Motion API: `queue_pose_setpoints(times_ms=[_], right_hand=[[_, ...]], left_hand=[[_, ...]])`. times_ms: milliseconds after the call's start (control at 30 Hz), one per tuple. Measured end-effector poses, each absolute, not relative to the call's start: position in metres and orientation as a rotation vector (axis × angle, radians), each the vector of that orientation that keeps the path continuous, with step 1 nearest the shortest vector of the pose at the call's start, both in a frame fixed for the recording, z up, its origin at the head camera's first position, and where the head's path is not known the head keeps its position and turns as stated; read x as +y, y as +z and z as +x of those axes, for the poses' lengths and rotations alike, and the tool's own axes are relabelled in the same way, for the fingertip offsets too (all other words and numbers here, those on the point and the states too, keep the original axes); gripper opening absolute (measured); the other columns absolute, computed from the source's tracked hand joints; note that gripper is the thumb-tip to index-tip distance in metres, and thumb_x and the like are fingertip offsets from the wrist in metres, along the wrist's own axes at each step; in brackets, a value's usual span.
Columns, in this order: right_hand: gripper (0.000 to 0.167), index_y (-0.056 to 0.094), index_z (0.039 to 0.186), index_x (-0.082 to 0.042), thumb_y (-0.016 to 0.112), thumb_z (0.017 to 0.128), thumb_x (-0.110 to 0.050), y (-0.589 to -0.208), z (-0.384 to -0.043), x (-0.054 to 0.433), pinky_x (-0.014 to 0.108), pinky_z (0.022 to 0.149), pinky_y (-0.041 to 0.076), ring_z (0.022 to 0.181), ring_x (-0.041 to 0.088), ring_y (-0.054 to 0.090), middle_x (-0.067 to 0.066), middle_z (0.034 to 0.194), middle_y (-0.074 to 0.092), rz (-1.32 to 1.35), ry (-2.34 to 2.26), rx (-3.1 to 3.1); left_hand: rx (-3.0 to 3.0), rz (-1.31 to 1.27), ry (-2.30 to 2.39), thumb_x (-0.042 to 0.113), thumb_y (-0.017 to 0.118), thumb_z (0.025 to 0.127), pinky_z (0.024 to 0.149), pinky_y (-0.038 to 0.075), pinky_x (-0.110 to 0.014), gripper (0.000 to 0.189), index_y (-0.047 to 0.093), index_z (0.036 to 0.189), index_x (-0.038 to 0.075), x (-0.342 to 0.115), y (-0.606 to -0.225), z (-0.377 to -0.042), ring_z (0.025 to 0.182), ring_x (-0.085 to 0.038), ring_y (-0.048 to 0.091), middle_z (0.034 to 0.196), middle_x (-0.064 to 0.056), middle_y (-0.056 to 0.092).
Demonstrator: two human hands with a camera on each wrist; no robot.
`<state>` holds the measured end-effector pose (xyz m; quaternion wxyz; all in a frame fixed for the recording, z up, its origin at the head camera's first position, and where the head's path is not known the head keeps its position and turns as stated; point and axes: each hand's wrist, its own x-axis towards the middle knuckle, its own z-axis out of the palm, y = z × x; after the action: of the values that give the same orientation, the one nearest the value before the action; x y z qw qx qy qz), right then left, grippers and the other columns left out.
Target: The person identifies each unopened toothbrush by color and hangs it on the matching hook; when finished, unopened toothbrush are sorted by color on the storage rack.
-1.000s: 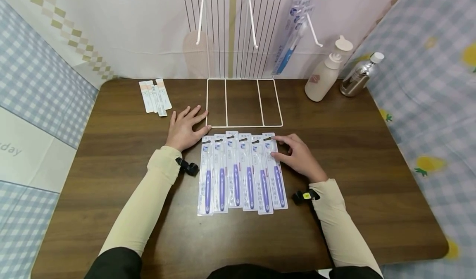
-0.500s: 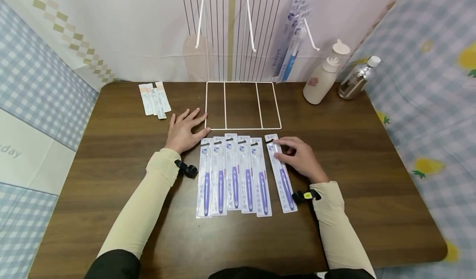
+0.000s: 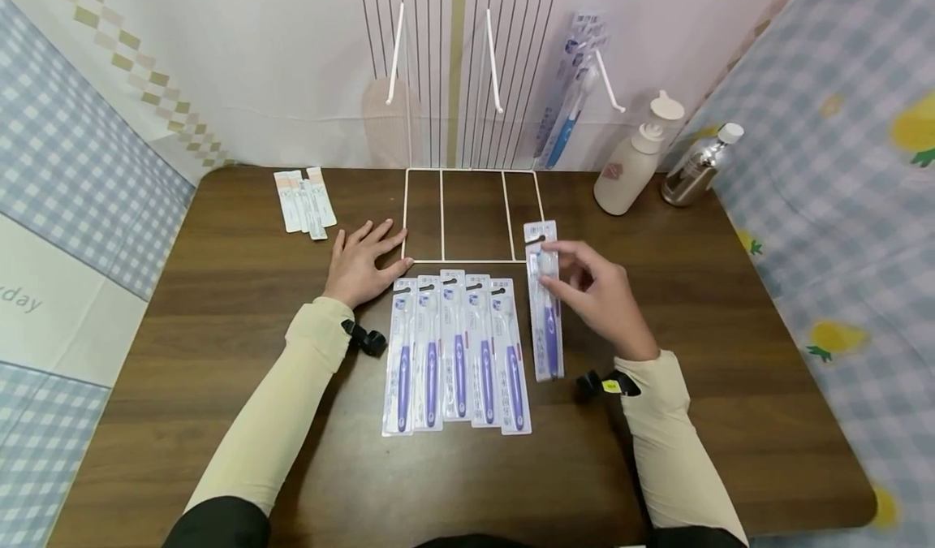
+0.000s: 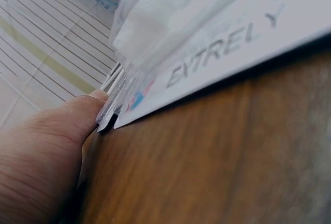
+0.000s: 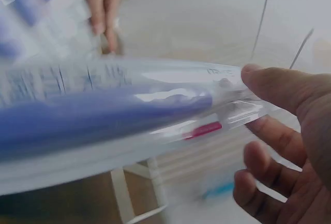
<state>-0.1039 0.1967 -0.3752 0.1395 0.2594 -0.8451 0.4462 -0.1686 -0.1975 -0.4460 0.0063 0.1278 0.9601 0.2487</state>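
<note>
Toothbrush (image 3: 550,329) in right hand (image 3: 603,298), seemingly aloft.

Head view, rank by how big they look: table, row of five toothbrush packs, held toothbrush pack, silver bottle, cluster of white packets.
1. Table
2. Row of five toothbrush packs
3. Held toothbrush pack
4. Silver bottle and cluster of white packets: too alike to rank.

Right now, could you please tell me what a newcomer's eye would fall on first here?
Probably the row of five packaged purple toothbrushes, side by side on the brown table in front of the white wire rack. Next, perhaps, the sixth packaged toothbrush, pinched in the right hand just right of that row.
</note>
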Motion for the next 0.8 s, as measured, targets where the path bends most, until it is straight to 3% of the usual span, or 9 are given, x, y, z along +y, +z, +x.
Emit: queue_pose_setpoints(times_ms=[167, 400, 800], right_hand=[[0.049, 0.071, 0.13, -0.011, 0.087, 0.086, 0.001, -0.33, -0.115, 0.177, 0.022, 0.053, 0.038, 0.058, 0.012, 0.047, 0.004, 0.088, 0.068, 0.851, 1.226, -2.267], [0.044, 0.068, 0.131, -0.007, 0.085, 0.09, -0.006, -0.281, -0.142, 0.148, 0.022, 0.054, 0.038, 0.059, 0.011, 0.046, 0.007, 0.091, 0.069, 0.954, 1.179, -2.11], [0.042, 0.069, 0.131, -0.011, 0.085, 0.092, -0.011, -0.272, -0.176, 0.123, 0.024, 0.052, 0.034, 0.056, 0.013, 0.041, 0.008, 0.094, 0.069, 0.948, 1.26, -2.05]], left_hand=[[3.007, 0.407, 0.781, 0.056, 0.063, 0.102, 0.127, -0.006, -0.061, 0.066, 0.048, 0.161, 0.029, -0.198, -0.446, -0.168, 0.161, -0.033, 0.018, 0.172, -0.002, 0.032], [3.017, 0.412, 0.785, 0.055, 0.063, 0.102, 0.126, -0.004, -0.063, 0.065, 0.049, 0.16, 0.029, -0.199, -0.446, -0.169, 0.16, -0.033, 0.019, 0.171, -0.002, 0.033], [3.019, 0.41, 0.753, 0.057, 0.06, 0.103, 0.127, -0.004, -0.061, 0.064, 0.048, 0.161, 0.031, -0.198, -0.448, -0.17, 0.16, -0.031, 0.02, 0.172, 0.001, 0.033]])
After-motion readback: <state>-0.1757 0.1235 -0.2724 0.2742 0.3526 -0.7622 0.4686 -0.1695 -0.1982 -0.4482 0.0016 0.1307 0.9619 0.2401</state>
